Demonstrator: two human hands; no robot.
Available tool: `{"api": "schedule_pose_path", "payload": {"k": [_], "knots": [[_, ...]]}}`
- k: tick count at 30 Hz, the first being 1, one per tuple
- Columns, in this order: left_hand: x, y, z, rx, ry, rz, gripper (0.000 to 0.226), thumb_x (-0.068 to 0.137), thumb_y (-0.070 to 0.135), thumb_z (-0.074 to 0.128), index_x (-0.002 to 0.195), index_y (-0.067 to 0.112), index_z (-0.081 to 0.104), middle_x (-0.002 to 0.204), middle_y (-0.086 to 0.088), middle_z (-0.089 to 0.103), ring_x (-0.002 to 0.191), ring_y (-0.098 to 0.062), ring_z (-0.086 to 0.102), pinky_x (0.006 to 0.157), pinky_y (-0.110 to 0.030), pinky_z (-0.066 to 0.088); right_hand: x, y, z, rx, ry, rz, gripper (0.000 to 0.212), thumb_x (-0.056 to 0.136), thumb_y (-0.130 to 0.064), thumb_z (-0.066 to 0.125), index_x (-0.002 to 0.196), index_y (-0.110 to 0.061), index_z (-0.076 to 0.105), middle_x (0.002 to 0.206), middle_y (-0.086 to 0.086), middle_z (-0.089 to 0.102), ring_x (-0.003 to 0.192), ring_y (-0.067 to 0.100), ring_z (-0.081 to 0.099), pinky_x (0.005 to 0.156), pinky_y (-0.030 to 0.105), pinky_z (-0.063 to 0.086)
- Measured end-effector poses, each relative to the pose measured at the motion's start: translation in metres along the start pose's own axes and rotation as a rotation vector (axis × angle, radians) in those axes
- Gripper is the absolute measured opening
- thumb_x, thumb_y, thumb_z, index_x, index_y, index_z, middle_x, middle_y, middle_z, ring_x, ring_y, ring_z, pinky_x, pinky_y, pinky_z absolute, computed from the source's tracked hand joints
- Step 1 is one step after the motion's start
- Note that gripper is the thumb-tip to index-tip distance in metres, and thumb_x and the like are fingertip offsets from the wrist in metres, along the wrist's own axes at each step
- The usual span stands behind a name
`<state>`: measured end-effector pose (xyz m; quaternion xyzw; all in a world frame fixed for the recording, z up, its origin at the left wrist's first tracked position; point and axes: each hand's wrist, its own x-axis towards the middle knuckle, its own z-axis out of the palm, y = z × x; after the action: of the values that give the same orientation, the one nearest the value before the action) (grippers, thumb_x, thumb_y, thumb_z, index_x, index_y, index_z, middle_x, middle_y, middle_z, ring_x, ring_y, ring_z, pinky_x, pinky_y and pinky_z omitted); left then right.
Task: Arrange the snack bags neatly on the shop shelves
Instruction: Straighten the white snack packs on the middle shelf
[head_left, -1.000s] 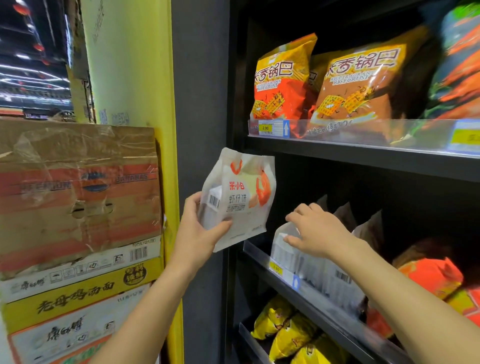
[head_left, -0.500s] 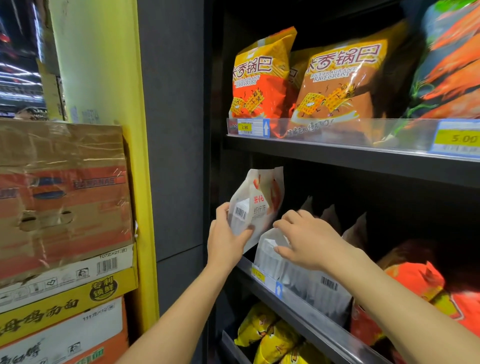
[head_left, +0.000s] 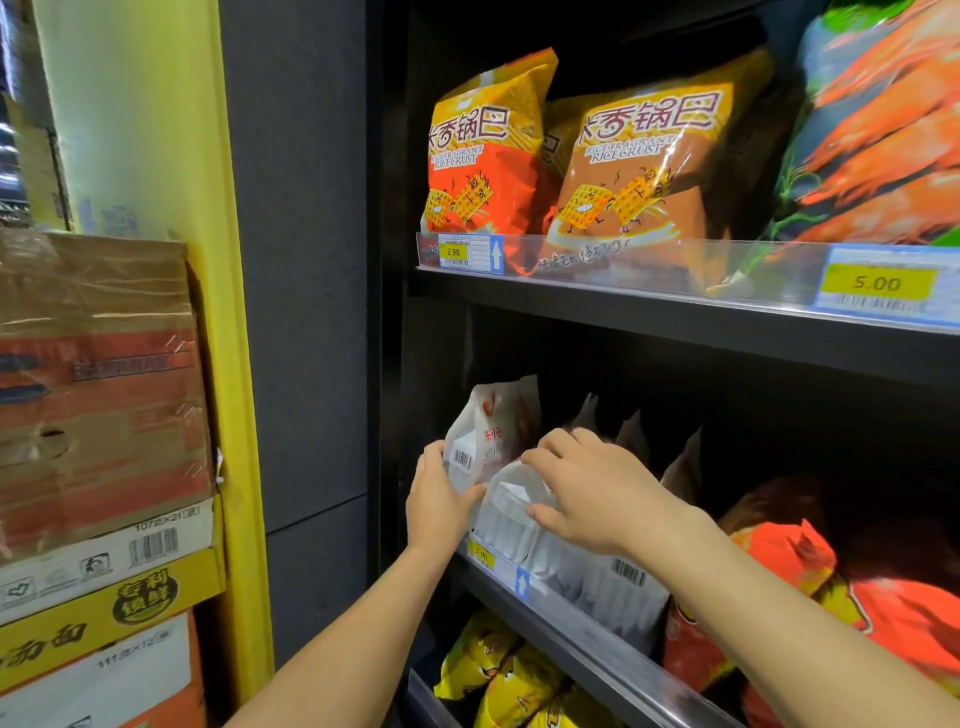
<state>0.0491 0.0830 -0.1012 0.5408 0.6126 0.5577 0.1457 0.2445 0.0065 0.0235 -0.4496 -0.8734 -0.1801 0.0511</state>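
white snack bag (head_left: 493, 423) carried from aisle onto middle shelf (head_left: 587, 621), left hand (head_left: 439, 501) now beside the front bag (head_left: 511, 517)

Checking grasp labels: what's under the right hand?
The right hand curls over the top of a white bag, thumb on its near face. It hides that top edge and parts of the neighbouring bags, whose pointed tops show.

You're in a shop: price tags (head_left: 453, 252) on shelf edges (head_left: 623, 314), rows of snack bags (head_left: 488, 156), stacked cartons (head_left: 104, 389) beside.
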Motion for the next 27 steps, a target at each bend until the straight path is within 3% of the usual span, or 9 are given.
{"api": "schedule_pose_path", "payload": {"k": [7, 12, 15, 19, 24, 27], "knots": [[0.004, -0.002, 0.0, 0.051, -0.045, -0.052, 0.071, 0.075, 0.047, 0.093, 0.121, 0.032, 0.041, 0.12, 0.008, 0.06, 0.102, -0.011, 0.065, 0.074, -0.026, 0.055, 0.0, 0.0, 0.0, -0.024, -0.013, -0.01, 0.062, 0.103, -0.055, 0.05, 0.157, -0.029, 0.036, 0.153, -0.001, 0.043, 0.134, 0.022, 0.045, 0.102, 0.034, 0.049], [0.001, -0.002, -0.006, 0.007, -0.038, -0.044, 0.09, 0.076, 0.041, 0.094, 0.145, 0.025, 0.038, 0.141, 0.001, 0.054, 0.123, -0.018, 0.062, 0.089, -0.036, 0.061, 0.004, 0.0, -0.002, -0.019, -0.013, -0.013, 0.062, 0.103, -0.054, 0.051, 0.158, -0.028, 0.036, 0.154, -0.001, 0.043, 0.134, 0.021, 0.045, 0.101, 0.034, 0.049], [-0.015, 0.006, -0.016, -0.025, -0.004, -0.05, 0.101, 0.085, 0.032, 0.088, 0.162, 0.019, 0.024, 0.164, -0.002, 0.034, 0.146, -0.023, 0.044, 0.107, -0.041, 0.05, 0.007, -0.001, -0.004, -0.01, -0.017, -0.018, 0.064, 0.104, -0.052, 0.051, 0.159, -0.026, 0.033, 0.155, 0.001, 0.042, 0.136, 0.022, 0.045, 0.101, 0.034, 0.048], [-0.042, 0.016, -0.023, -0.089, 0.13, 0.131, 0.075, 0.09, 0.025, 0.081, 0.152, 0.025, 0.038, 0.151, 0.006, 0.038, 0.14, -0.012, 0.042, 0.106, -0.028, 0.045, 0.009, -0.002, -0.007, 0.031, -0.006, -0.015, 0.073, 0.103, -0.05, 0.055, 0.164, -0.026, 0.024, 0.162, 0.002, 0.037, 0.142, 0.024, 0.044, 0.107, 0.038, 0.05], [-0.054, 0.027, -0.022, -0.132, -0.047, 0.197, 0.072, 0.092, 0.039, 0.077, 0.152, 0.033, 0.038, 0.147, 0.016, 0.04, 0.135, -0.008, 0.047, 0.108, -0.033, 0.051, 0.003, -0.001, -0.013, 0.066, -0.029, 0.007, 0.085, 0.102, -0.049, 0.059, 0.167, -0.024, 0.012, 0.171, 0.0, 0.027, 0.151, 0.024, 0.037, 0.115, 0.04, 0.046], [-0.055, 0.031, -0.02, -0.073, -0.084, 0.194, 0.078, 0.091, 0.047, 0.077, 0.155, 0.032, 0.035, 0.152, 0.013, 0.037, 0.14, -0.01, 0.043, 0.108, -0.029, 0.047, -0.004, 0.003, -0.015, 0.036, -0.029, 0.037, 0.086, 0.101, -0.053, 0.058, 0.167, -0.025, 0.01, 0.168, 0.001, 0.032, 0.146, 0.024, 0.044, 0.108, 0.039, 0.049]]}}
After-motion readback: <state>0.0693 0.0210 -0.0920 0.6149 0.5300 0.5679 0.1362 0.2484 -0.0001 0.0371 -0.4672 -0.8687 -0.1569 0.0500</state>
